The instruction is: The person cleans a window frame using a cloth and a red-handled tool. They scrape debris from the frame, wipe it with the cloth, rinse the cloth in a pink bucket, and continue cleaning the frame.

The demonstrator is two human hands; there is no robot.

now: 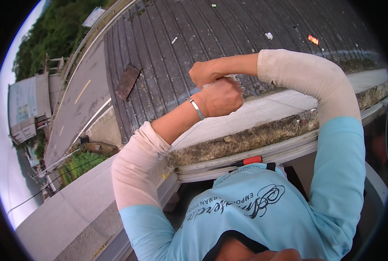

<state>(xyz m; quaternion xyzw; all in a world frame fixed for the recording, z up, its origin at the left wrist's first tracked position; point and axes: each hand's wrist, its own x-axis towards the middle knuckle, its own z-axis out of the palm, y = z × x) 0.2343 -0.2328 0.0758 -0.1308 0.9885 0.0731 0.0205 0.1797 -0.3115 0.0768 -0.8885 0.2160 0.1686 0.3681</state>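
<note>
My left hand [222, 98], with a metal bangle [195, 109] at its wrist, is closed in a fist in front of me. Just beyond it and partly behind it, my right hand [203, 73] is also closed, and the forearms reach in from opposite sides. Wet, whitish, see-through material [235, 77] shows at the edges of both fists; whether it is a cloth or plastic cannot be made out. Most of it is hidden in the hands. Both fists are held out above a pale concrete ledge [262, 109] and a dark ribbed roof [168, 45].
A red-handled tool [252, 160] with a dark shaft lies on the white window track [197, 176] at my chest. On the roof are a rusty brown plate [127, 81] and bits of litter [269, 36]. A road [79, 88] runs below at left.
</note>
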